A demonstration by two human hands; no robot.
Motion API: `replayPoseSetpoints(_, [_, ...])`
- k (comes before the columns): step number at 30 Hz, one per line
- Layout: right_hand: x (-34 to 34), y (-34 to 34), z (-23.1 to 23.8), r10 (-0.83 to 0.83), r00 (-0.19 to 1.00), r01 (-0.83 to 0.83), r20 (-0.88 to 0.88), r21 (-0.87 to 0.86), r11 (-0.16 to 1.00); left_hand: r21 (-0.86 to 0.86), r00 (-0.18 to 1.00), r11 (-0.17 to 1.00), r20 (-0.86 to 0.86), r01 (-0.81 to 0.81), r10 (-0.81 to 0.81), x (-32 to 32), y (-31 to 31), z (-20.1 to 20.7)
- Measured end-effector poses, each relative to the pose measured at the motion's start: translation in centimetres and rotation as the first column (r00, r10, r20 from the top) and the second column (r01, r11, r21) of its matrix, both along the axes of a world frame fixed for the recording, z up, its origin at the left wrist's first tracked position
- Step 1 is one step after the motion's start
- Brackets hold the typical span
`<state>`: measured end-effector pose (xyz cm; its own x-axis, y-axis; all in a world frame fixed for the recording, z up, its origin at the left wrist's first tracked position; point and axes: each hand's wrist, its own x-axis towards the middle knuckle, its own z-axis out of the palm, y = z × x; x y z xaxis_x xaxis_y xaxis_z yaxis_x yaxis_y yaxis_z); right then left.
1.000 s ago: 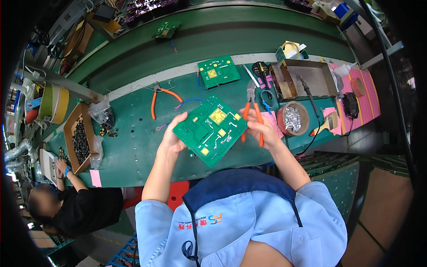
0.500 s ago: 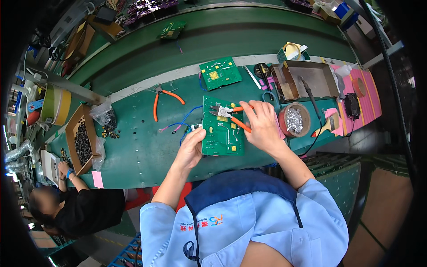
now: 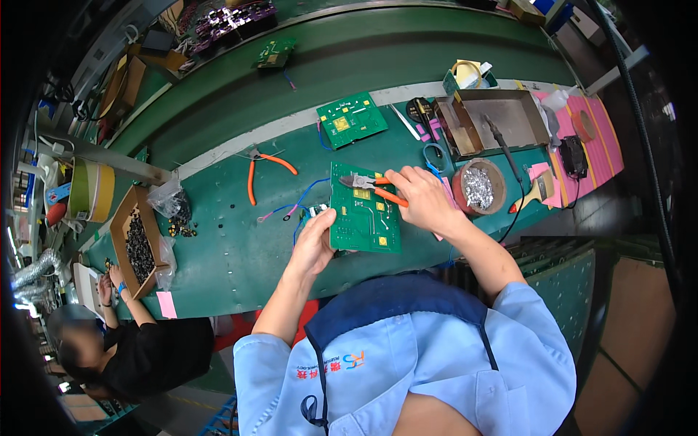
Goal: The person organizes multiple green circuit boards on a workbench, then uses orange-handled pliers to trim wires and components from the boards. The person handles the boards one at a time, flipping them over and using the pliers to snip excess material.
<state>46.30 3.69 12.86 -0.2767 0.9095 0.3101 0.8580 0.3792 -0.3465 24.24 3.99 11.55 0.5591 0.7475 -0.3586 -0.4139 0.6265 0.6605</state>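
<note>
My left hand (image 3: 314,236) grips the left edge of a green circuit board (image 3: 363,221), which is held up in front of me, solder side showing. Blue wires (image 3: 313,192) trail from behind the board to the left. In my right hand (image 3: 425,195) is a pair of diagonal cutters (image 3: 374,187) with orange handles, fingers wrapped round them. The cutter jaws lie over the upper part of the board; whether they touch it I cannot tell. My left fingers behind the board are hidden.
Beyond lie a second circuit board (image 3: 352,120) and orange-handled pliers (image 3: 262,171). On the right stand a round tub of metal bits (image 3: 491,187), a metal tray (image 3: 516,109), a soldering iron (image 3: 502,138) and a brush (image 3: 534,190). A cardboard box (image 3: 140,240) and co-worker (image 3: 149,345) are left.
The cutter handles have come closer together in my right hand, and the jaws have shifted slightly left on the board. The co-worker's hands have moved a little.
</note>
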Motion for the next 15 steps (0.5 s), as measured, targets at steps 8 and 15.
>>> replayPoseSetpoints(8, [1.2, 0.1, -0.8, -0.041, 0.994, 0.022, -0.098, -0.186, 0.982, -0.068, 0.999, 0.997, 0.044, 0.023, -0.02, 1.2, 0.7, -1.0])
replayPoseSetpoints(15, [4.8, 0.3, -1.0, -0.559, -0.315, -0.391, -0.767, -0.432, 0.813, -0.093, 0.988, 0.996, 0.156, 0.0, 0.014, 0.7, 1.2, -1.1])
